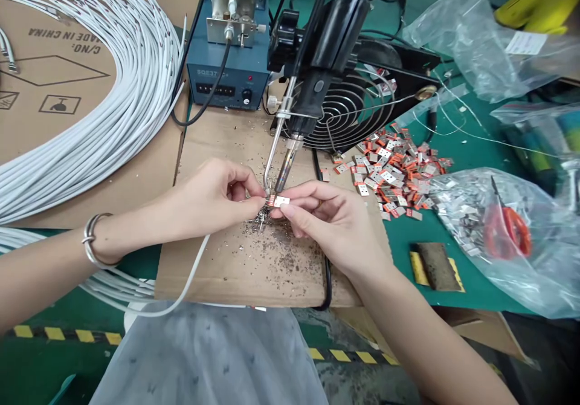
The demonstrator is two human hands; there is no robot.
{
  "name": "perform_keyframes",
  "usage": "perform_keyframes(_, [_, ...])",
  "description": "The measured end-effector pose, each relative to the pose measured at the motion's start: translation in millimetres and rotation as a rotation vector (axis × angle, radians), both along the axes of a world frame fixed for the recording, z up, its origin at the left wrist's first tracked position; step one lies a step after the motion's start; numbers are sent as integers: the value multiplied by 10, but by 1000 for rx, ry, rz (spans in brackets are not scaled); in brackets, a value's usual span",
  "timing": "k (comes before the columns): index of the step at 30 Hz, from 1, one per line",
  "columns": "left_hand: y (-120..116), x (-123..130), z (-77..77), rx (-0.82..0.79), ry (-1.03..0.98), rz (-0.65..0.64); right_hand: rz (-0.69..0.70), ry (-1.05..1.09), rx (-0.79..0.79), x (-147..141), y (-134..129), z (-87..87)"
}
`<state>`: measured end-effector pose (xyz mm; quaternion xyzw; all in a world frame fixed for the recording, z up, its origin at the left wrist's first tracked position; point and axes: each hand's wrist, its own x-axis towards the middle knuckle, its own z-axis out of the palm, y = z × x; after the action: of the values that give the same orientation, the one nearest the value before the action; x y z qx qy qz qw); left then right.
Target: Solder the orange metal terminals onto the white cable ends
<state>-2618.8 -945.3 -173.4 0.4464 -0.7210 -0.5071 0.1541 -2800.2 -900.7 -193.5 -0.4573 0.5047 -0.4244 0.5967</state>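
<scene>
My right hand (319,214) pinches a small metal USB connector (281,201) with a red-orange part at its left end. From the other side my left hand (226,193) is closed on the end of a white cable (193,272), which hangs below that hand and curves left. The cable's wire end meets the connector under the tip of a soldering iron (286,166), held in a stand. Beside the iron, a thin bent metal feed tube (273,151) comes down to the same spot. My fingertips cover the exact joint.
Solder bits litter the cardboard (212,278). A blue solder feeder box (226,72) and a fan (348,112) stand behind. USB connectors (394,169) are heaped right, near a bag with red-handled cutters (507,230) and a dirty sponge (437,266). Bundled white cables (136,103) lie left.
</scene>
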Motion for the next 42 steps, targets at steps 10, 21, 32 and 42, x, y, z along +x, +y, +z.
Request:
perform_keyframes(10, [29, -16, 59, 59, 12, 40, 19, -19, -37, -8, 3, -3])
perform_keyframes(21, [19, 70, 38, -341, -175, -55, 7, 41, 4, 7, -8, 1])
perform_keyframes(32, [45, 278, 158, -643, -407, -227, 2, 41, 8, 8, 1, -1])
perform_keyframes(42, [215, 496, 190, -246, -111, 23, 72, 37, 30, -10, -23, -9])
